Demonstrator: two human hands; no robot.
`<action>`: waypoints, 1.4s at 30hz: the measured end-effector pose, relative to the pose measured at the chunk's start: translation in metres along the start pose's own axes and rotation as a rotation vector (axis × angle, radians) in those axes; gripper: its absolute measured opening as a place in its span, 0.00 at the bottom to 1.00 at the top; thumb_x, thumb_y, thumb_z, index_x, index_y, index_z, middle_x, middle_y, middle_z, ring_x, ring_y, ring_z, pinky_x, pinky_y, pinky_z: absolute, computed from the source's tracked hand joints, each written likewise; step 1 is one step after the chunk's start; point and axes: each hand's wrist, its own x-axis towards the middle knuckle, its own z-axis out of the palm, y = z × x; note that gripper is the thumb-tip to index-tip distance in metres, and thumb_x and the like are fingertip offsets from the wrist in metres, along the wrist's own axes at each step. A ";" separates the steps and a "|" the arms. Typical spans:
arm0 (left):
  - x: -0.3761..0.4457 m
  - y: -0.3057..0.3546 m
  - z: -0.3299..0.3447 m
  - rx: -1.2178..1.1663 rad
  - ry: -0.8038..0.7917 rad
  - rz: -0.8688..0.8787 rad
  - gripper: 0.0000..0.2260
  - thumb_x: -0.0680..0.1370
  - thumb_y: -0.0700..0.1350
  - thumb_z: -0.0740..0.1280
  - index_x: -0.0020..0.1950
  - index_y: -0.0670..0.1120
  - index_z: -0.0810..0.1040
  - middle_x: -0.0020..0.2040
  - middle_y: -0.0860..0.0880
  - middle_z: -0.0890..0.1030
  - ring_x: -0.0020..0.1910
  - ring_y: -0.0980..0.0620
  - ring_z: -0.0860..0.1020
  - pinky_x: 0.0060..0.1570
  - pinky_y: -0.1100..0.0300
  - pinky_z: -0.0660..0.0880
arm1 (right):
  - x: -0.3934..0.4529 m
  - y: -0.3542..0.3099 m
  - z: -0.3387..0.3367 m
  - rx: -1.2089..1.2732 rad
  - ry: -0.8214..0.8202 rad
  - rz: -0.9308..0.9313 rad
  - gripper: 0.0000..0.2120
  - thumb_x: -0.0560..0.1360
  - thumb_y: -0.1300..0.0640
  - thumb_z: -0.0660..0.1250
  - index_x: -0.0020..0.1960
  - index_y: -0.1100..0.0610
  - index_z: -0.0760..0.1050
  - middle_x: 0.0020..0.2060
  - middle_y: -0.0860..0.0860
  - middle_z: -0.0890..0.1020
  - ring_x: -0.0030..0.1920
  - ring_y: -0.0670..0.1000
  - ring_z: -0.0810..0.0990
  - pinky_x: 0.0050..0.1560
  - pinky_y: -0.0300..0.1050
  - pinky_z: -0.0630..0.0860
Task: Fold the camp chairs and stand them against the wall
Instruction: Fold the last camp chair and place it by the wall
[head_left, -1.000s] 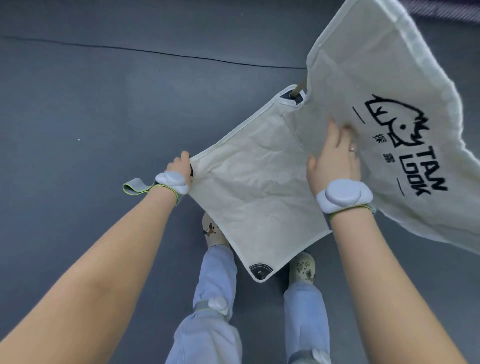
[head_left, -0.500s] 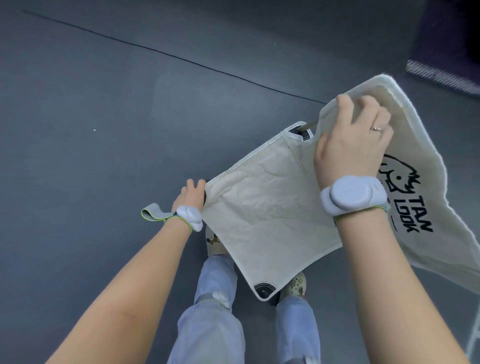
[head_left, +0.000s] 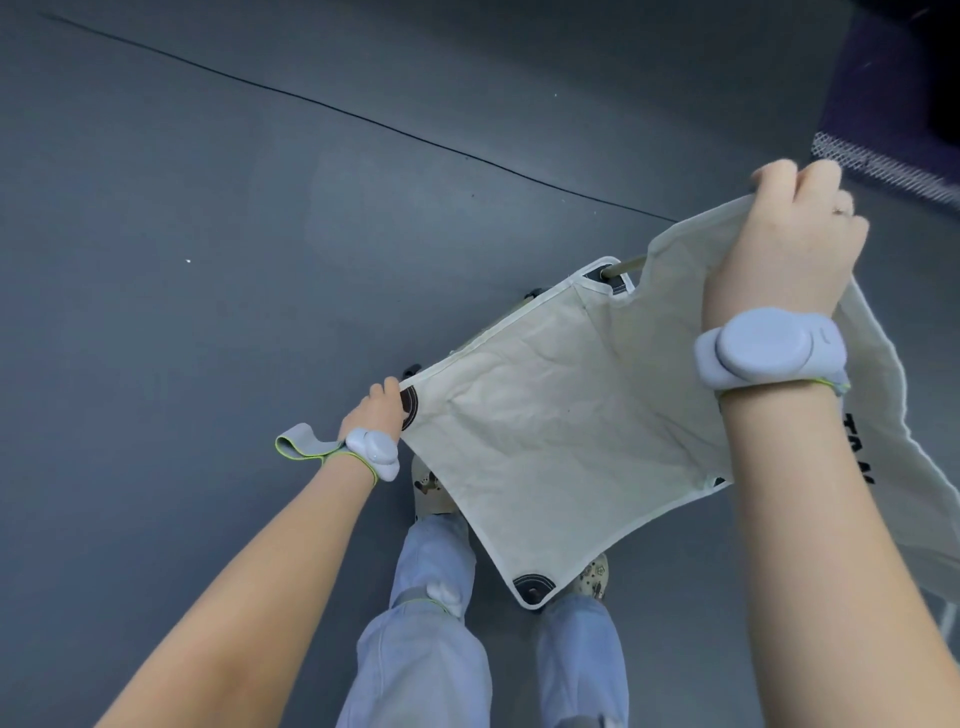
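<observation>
Left hand (head_left: 375, 410) grasps seat (head_left: 561, 431) corner; right hand (head_left: 784, 244) clenched on backrest (head_left: 883, 415) edge. Risk: uneven pull snags fabric on pole (head_left: 626, 266).

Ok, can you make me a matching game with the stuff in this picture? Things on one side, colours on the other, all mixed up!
Things:
1. chair fabric
2. floor
3. trousers
4. pole

Colours:
A. dark grey
B. tan
C. cream
D. pale blue

Pairs: 1-C, 2-A, 3-D, 4-B
</observation>
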 end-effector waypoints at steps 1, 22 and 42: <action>0.002 0.002 -0.001 -0.025 -0.005 -0.011 0.12 0.82 0.40 0.56 0.63 0.37 0.63 0.62 0.39 0.71 0.59 0.40 0.75 0.52 0.47 0.74 | 0.001 -0.001 -0.002 0.017 -0.035 0.017 0.21 0.71 0.74 0.53 0.62 0.63 0.68 0.60 0.63 0.71 0.57 0.61 0.71 0.54 0.53 0.63; -0.063 0.064 0.012 -0.006 -0.166 0.038 0.12 0.80 0.38 0.59 0.63 0.36 0.64 0.64 0.39 0.71 0.61 0.41 0.74 0.56 0.52 0.71 | -0.061 0.005 -0.019 0.243 -0.199 0.011 0.18 0.70 0.76 0.54 0.55 0.65 0.72 0.52 0.65 0.77 0.52 0.63 0.75 0.52 0.53 0.67; -0.107 0.142 -0.012 -0.169 -0.076 0.377 0.18 0.79 0.47 0.63 0.63 0.39 0.66 0.55 0.38 0.78 0.53 0.37 0.77 0.46 0.50 0.72 | -0.125 0.036 -0.016 0.479 -0.209 -0.084 0.15 0.72 0.70 0.53 0.48 0.64 0.77 0.41 0.59 0.83 0.41 0.60 0.81 0.39 0.47 0.74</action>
